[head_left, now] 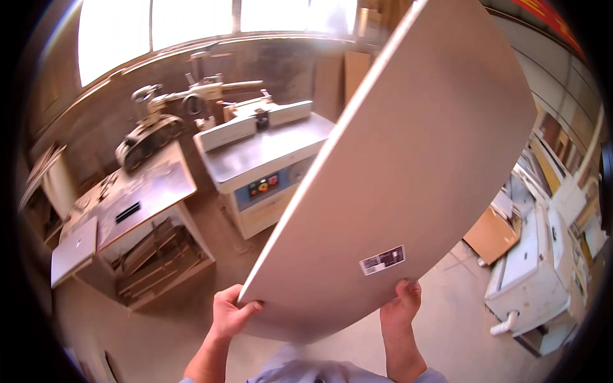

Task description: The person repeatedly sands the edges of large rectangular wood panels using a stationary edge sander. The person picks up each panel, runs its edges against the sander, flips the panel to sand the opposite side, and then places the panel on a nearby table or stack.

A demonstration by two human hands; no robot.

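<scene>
A large flat pinkish-grey board (408, 166) with a pale edge stands tilted up in front of me, taking up the middle and right of the view. My left hand (235, 313) grips its lower left corner, thumb on the near face and fingers behind the edge. Along the lower right edge my right hand (402, 305) holds it the same way, its thumb pressed on the face. A small printed label (382, 260) is stuck to the board just above that hand. The fingers of both hands are mostly hidden behind the board.
Ahead on the left stands a woodworking machine (274, 150) with a metal table and fence. Left of it is a workbench (143, 198) with wood offcuts (159, 258) beneath. A white machine (530, 268) and leaning panels stand at right. Bright windows (191, 25) line the back wall.
</scene>
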